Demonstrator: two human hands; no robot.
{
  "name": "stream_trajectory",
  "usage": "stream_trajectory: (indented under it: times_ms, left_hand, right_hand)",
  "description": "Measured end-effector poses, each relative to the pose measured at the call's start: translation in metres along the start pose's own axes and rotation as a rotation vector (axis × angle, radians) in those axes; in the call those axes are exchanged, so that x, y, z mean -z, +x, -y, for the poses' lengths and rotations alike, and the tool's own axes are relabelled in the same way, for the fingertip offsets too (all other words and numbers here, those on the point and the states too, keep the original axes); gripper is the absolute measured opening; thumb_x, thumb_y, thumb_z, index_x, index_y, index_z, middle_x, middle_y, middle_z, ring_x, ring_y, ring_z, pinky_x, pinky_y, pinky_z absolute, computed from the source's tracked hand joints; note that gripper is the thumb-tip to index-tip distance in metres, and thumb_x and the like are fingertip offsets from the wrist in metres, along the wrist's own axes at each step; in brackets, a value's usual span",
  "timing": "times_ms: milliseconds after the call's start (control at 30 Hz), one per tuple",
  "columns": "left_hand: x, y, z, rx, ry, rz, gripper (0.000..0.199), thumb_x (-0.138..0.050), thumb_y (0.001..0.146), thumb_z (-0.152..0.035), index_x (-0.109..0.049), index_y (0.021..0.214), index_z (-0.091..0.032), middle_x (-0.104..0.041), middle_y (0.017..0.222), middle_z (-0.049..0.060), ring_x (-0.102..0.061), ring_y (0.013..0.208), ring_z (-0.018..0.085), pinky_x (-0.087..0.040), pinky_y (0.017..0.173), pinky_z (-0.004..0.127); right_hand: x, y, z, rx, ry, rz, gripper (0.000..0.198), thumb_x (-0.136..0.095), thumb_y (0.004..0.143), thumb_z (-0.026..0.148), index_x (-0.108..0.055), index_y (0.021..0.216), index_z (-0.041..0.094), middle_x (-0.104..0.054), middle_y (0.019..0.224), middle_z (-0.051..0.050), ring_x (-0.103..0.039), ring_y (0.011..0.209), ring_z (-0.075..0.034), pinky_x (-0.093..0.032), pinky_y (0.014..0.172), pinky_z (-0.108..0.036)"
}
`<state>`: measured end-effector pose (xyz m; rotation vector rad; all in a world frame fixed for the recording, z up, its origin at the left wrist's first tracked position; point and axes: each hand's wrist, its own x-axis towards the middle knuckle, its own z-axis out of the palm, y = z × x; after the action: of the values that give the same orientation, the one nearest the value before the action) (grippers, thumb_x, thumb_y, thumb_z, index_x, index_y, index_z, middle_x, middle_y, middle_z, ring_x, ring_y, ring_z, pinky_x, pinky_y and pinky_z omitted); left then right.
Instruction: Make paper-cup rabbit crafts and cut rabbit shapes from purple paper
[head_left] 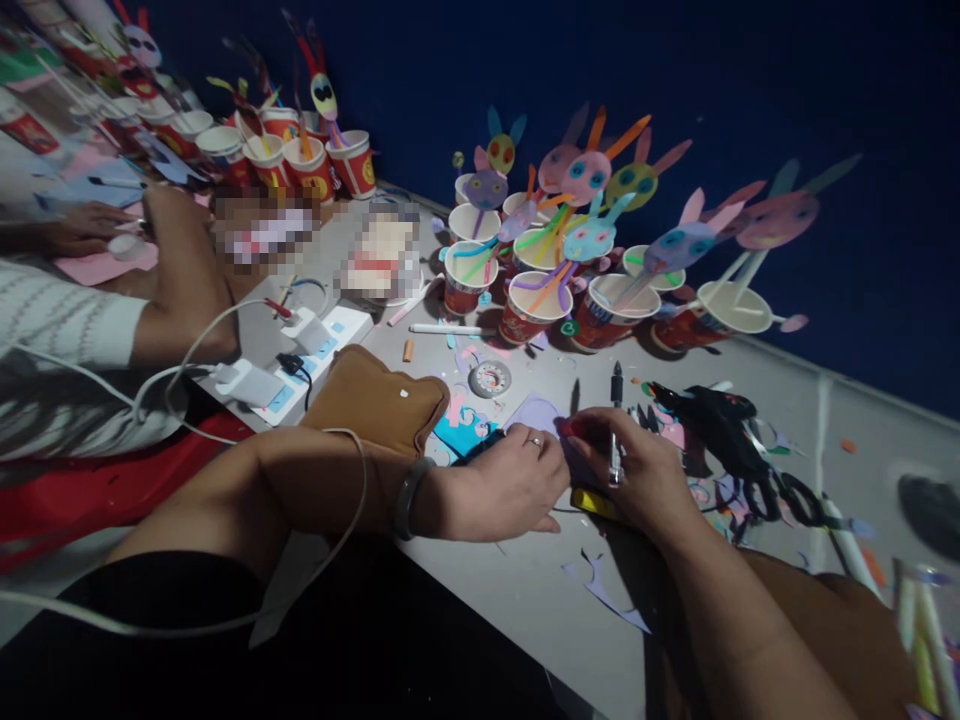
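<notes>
My left hand (510, 488), with a ring and a dark bangle at its wrist, has its fingers curled down onto a piece of purple paper (537, 410). The fingertips are partly hidden. Facing it is my right hand (649, 475), thumb and fingers bent close to the same paper. A pen (616, 390) with a dark upper end and clear barrel is held between the right fingers, pointing away from me. Beneath that hand lies a yellow object (594, 503), and purple paper scraps (611, 595) lie nearer me.
Paper cups (536, 310) with paper rabbit-like figures line the wall. A tape roll (491, 378), a brown pouch (375, 400) and a power strip (330, 345) are left. Scissors (772, 495) and a black glue gun (709, 415) lie right. Another person's arm (184, 275) rests at left.
</notes>
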<state>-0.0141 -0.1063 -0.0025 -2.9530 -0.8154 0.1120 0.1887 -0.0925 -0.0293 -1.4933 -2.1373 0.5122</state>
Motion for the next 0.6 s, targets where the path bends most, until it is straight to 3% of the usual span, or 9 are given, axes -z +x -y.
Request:
stream_trajectory:
  times_ms: [267, 600]
  left_hand:
    - [0.002, 0.006, 0.004, -0.017, -0.059, -0.073, 0.049, -0.044, 0.094, -0.052, -0.058, 0.119, -0.012, -0.043, 0.144, 0.019, -0.051, 0.111, 0.029, -0.035, 0.087, 0.037]
    - [-0.003, 0.011, 0.008, -0.051, -0.153, -0.091, 0.048, -0.04, 0.096, -0.05, -0.059, 0.111, -0.009, -0.051, 0.133, 0.022, -0.058, 0.103, 0.026, -0.042, 0.085, 0.037]
  right_hand:
    - [0.002, 0.001, 0.001, -0.009, 0.003, 0.009, 0.017, -0.056, 0.085, 0.021, -0.061, 0.101, 0.023, -0.073, 0.085, -0.004, -0.069, 0.071, -0.018, -0.052, 0.065, -0.029]
    - [0.001, 0.001, -0.003, -0.03, 0.014, 0.013, 0.022, -0.059, 0.081, 0.021, -0.062, 0.103, 0.022, -0.075, 0.087, -0.006, -0.071, 0.074, -0.021, -0.055, 0.067, -0.032]
